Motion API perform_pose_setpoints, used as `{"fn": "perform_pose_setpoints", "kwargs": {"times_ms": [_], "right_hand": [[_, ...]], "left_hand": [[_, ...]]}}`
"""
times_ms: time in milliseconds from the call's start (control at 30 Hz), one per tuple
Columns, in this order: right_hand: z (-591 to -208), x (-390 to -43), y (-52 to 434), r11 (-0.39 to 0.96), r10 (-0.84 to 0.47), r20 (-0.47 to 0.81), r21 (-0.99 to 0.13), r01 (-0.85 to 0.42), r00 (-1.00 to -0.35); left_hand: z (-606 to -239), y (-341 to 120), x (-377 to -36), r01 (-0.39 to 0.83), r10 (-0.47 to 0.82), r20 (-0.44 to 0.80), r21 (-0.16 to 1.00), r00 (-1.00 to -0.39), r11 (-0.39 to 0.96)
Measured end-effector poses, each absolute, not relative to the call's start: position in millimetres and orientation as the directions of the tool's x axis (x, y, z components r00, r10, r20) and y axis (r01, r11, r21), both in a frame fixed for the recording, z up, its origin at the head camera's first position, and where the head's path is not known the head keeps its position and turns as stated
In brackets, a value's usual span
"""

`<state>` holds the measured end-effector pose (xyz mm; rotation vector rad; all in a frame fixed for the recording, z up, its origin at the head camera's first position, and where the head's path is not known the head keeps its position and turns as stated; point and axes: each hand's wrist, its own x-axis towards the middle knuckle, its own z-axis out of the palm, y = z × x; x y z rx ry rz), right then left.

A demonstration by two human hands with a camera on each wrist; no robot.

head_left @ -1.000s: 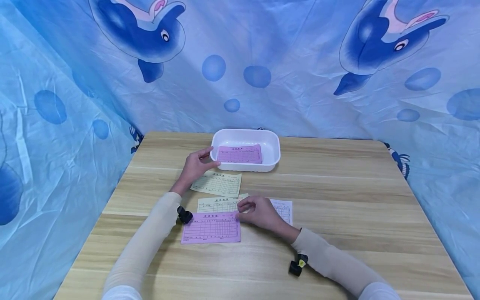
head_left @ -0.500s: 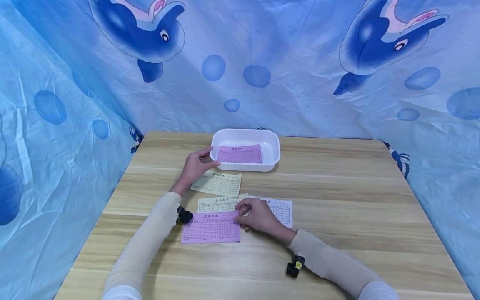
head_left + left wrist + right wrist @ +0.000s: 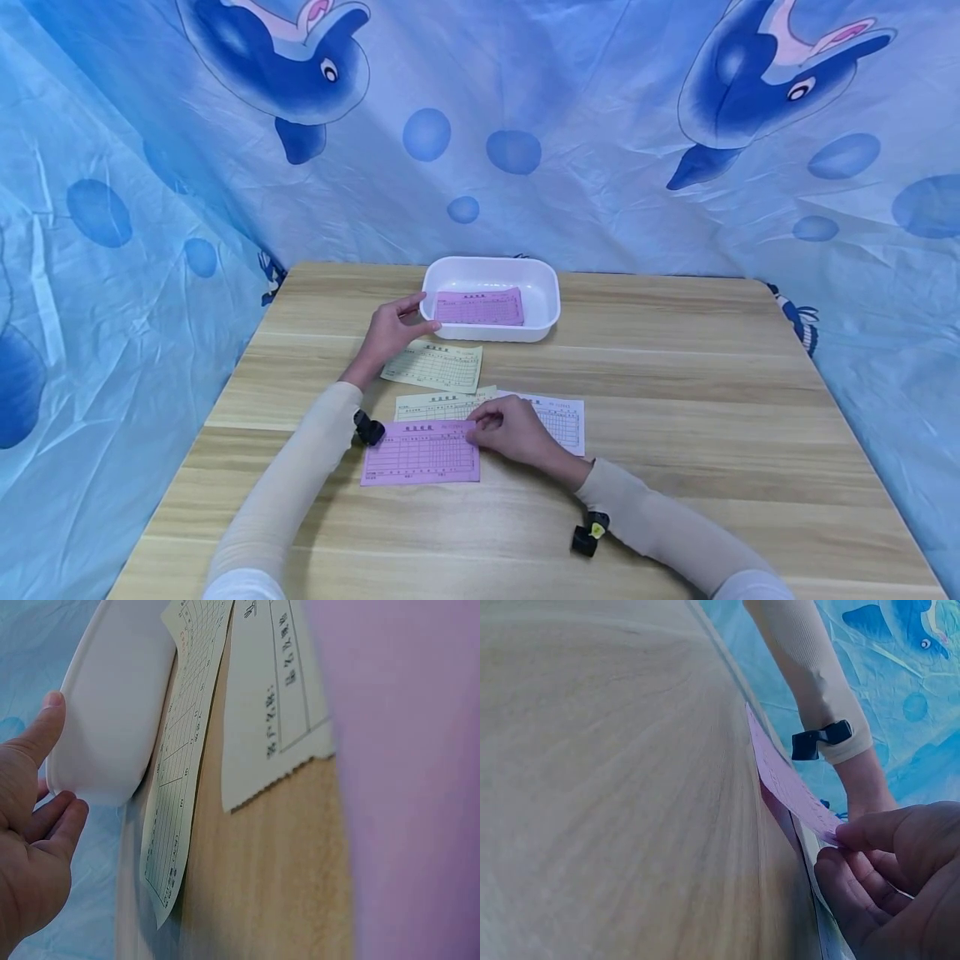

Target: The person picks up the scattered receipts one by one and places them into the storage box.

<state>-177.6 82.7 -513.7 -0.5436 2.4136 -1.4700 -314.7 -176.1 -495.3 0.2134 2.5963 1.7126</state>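
on a table point(image 3: 675, 383), the left hand point(image 3: 390, 335) is gripping a white tray point(image 3: 495, 333); the right hand point(image 3: 517, 427) is pinching a pink slip point(image 3: 420, 454).

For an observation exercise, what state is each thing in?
White plastic tray: upright
Pink form inside: printed side up
Near pink form: right edge raised
Far green form: edges curled
Nearer green form: partly covered
White form: partly hidden
Left hand: gripping tray
Right hand: pinching near pink form
Dolphin-print backdrop: wrinkled
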Motion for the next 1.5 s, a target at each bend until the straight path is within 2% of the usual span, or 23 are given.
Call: {"fn": "perform_pose_setpoints", "kwargs": {"times_ms": [333,767,1233,1500], "right_hand": [[-517.7,-177.5,84.5,0.357,-0.425,0.013,-0.916,-0.181,-0.905],[-516.1,-177.5,91.5,0.211,-0.327,-0.045,-0.977,-0.026,-0.944],[-508.3,-187.3,113.8,0.242,-0.275,-0.021,-0.969,-0.048,-0.961],[-495.2,-194.6,124.4,0.307,-0.215,-0.009,-0.95,-0.058,-0.977]], "left_hand": [[-495.4,-176.5,-315.4,0.103,0.128,0.057,0.918,-0.99,0.382],[-494.2,-176.2,-314.9,0.079,0.122,0.034,0.922,-0.992,0.38],[-494.3,-176.4,-314.6,0.084,0.131,0.037,0.924,-0.991,0.373],[-495.1,-176.1,-314.7,0.102,0.136,0.055,0.923,-0.989,0.371]]}}
